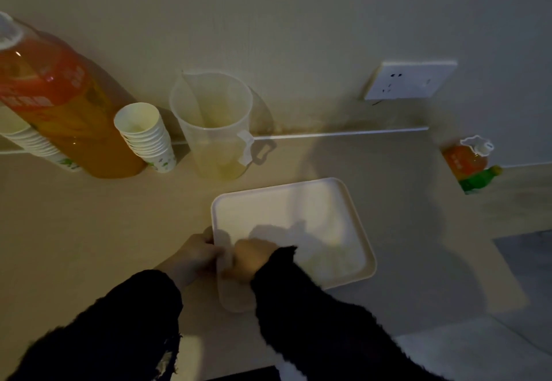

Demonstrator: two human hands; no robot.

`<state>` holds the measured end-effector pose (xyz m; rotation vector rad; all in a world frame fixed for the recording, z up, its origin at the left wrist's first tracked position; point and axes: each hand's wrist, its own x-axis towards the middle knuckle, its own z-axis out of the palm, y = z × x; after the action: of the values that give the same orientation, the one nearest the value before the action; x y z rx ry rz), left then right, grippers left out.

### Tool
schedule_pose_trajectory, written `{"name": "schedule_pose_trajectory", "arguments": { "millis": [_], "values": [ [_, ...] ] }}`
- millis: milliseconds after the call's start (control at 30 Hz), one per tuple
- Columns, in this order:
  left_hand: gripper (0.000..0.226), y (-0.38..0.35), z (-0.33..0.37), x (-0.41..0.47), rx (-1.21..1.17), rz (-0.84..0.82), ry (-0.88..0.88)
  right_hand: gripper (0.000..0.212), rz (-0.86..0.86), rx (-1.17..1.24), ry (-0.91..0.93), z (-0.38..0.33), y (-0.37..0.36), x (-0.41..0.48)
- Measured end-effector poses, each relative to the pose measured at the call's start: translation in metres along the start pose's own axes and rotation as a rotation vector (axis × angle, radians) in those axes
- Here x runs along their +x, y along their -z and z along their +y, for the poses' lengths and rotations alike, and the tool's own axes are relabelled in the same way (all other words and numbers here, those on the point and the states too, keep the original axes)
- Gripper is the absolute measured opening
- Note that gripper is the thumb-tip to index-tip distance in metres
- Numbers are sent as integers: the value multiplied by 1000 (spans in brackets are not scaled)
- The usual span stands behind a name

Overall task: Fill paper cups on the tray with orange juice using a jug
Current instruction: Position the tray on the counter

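At the near left corner of the white rectangular plastic tray (313, 216), both hands are gripping a pale paper cup (236, 298).
The left hand (194, 256) and right hand (251, 259) are closing together, fingers curled round the cup. Farther back on the pale wooden desk (89, 231), a translucent plastic jug (212, 130) is standing upright beside a stack of white paper cups (146, 137) and a large orange juice bottle (65, 112).

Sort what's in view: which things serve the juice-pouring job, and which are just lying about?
For the job:
jug
large juice bottle
spare cup stack
tray
held cups, gripped by the left hand and right hand

Lying about:
wall socket
small orange bottle
green bottle
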<state>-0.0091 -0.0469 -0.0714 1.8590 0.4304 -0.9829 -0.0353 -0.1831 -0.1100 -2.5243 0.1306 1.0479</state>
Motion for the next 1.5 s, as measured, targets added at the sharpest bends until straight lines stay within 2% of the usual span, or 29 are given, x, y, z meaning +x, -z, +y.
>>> {"name": "schedule_pose_trajectory", "arguments": {
  "millis": [100, 167, 233, 333, 400, 467, 567, 700, 833, 1033, 1100, 1167, 1233, 1367, 1500],
  "values": [
    [16, 22, -7, 0, 9, -10, 9, 33, -2, 272, -3, -8, 71, -45],
    [15, 38, -12, -1, 27, -9, 26, 26, 127, 457, -62, 5, 98, -51],
    [20, 54, -18, -1, 36, -1, 40, 20, 246, 530, -125, 18, 108, -47],
    [26, 81, -28, -6, 57, 9, 59, 14, 278, 600, -209, 25, 111, -30],
    [28, 101, -36, -11, 61, 15, 64, 16, 327, 575, -256, 23, 107, -18],
    [28, 123, -44, -16, 72, 17, 70, 21, 372, 419, -326, 16, 97, -13],
    [29, 158, -60, -22, 82, 30, 91, 18, 329, 296, -428, 2, 81, -13],
    [33, 195, -80, -25, 85, 31, 115, 28, 199, 304, -478, -21, 56, -15],
    [35, 218, -91, -26, 66, 22, 81, 35, 198, 438, -490, -44, 40, -9],
    [12, 236, -94, -21, 127, 123, 50, 34, 219, 521, -533, -67, 29, -1],
    [19, 242, -93, -19, 144, 124, 24, 31, 231, 538, -557, -74, 27, -2],
    [17, 248, -94, -14, 170, 132, -53, 31, 253, 543, -575, -79, 24, -2],
    [31, 255, -105, 4, 216, 153, -93, 29, 274, 535, -585, -84, 23, -4],
    [41, 263, -116, 17, 243, 136, -134, 30, 263, 474, -577, -92, 22, -7],
    [36, 262, -108, 2, 375, 185, -124, 30, 258, 493, -547, -95, 22, -1]
  ]
}}
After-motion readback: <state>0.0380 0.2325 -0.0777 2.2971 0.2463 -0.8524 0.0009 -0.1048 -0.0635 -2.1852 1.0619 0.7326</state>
